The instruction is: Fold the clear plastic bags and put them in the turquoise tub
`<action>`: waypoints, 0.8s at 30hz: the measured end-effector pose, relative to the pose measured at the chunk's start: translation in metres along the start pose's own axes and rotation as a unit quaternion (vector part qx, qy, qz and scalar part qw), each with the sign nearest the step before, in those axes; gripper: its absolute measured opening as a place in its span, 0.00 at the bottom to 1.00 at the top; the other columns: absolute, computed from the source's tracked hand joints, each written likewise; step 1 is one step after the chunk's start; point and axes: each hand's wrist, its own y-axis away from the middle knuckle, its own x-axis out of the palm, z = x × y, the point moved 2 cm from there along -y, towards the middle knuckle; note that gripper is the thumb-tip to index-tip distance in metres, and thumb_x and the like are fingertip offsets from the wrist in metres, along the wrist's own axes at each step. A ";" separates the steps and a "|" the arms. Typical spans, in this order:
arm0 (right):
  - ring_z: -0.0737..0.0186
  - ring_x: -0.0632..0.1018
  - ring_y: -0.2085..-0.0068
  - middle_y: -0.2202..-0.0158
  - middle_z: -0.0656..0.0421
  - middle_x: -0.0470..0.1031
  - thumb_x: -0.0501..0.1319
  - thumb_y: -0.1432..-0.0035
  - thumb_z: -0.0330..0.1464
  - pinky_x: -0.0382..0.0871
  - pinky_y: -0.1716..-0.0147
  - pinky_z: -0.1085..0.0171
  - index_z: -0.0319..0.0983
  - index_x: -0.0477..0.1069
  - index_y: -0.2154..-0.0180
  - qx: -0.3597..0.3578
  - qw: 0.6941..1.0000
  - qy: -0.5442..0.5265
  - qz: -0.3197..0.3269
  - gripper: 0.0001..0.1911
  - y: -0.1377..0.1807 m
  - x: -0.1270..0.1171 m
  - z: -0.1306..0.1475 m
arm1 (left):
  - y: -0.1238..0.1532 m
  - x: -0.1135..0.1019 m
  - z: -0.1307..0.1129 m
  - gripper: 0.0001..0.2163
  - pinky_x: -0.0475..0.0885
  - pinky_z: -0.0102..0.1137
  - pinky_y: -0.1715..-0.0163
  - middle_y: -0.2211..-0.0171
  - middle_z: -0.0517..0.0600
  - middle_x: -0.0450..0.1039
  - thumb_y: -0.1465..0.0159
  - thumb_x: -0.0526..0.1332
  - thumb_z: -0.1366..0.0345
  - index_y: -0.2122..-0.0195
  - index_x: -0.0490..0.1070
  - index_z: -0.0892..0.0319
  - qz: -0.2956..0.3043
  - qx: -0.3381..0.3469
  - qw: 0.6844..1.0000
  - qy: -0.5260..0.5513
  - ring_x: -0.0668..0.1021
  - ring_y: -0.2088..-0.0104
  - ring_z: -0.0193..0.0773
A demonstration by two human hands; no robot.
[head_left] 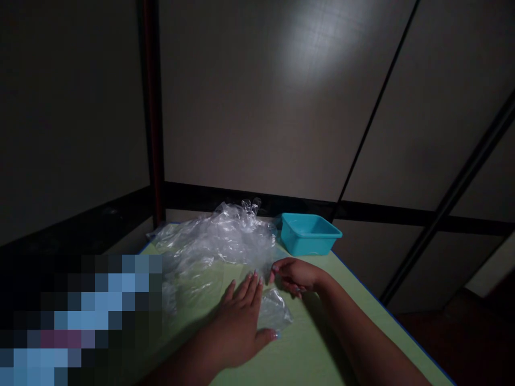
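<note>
My left hand (240, 316) lies palm down with its fingers stretched out, pressing on a thin, clear plastic piece (277, 311) spread on the table. Just to the right and farther off, my right hand (295, 276) is closed, its fingers curled and thumb side toward the plastic. What those fingers grip, if anything, is too small and dark to make out. Beyond both hands is a big crumpled heap of clear, thin plastic (225, 233), with loop-like ends sticking up at its top. A turquoise plastic basin (308, 244) stands behind my right hand.
The table (322, 327) has a light green cover with a blue edge (396, 321) on the right. Dark-framed panels (257, 118) rise right behind it. A blurred-out, pixelated patch (80, 321) covers the lower left.
</note>
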 end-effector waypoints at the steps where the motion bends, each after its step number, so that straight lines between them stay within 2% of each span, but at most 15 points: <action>1: 0.73 0.53 0.91 0.92 0.72 0.54 0.48 0.42 0.40 0.59 0.90 0.73 0.39 0.65 0.64 -0.004 1.000 -0.013 0.007 0.13 -0.001 0.001 -0.002 | -0.001 0.001 0.000 0.39 0.39 0.50 0.39 0.35 0.59 0.29 0.37 0.46 0.43 0.34 0.37 0.67 -0.005 0.000 1.000 -0.004 0.38 0.35 0.48; 9: 0.76 0.53 0.92 0.91 0.72 0.58 0.55 0.43 0.45 0.60 0.91 0.74 0.37 0.69 0.63 -0.013 0.995 -0.044 0.083 0.17 -0.001 0.008 -0.002 | -0.003 0.006 0.003 0.38 0.41 0.50 0.39 0.34 0.57 0.30 0.37 0.46 0.43 0.34 0.37 0.65 -0.016 0.007 1.000 -0.017 0.38 0.35 0.49; 15: 0.75 0.56 0.92 0.92 0.72 0.59 0.54 0.40 0.42 0.62 0.90 0.74 0.37 0.67 0.66 -0.011 0.996 -0.036 0.076 0.14 -0.002 0.012 -0.003 | -0.004 0.005 0.001 0.38 0.41 0.50 0.39 0.34 0.58 0.30 0.37 0.47 0.44 0.34 0.39 0.66 -0.005 -0.003 1.000 -0.023 0.39 0.35 0.48; 24: 0.75 0.58 0.92 0.92 0.71 0.61 0.55 0.41 0.46 0.62 0.90 0.75 0.37 0.65 0.74 -0.005 0.998 -0.004 0.058 0.20 -0.003 0.011 -0.003 | -0.004 0.004 0.000 0.39 0.41 0.49 0.39 0.35 0.60 0.31 0.37 0.47 0.43 0.34 0.40 0.68 -0.006 -0.005 1.000 -0.023 0.39 0.35 0.49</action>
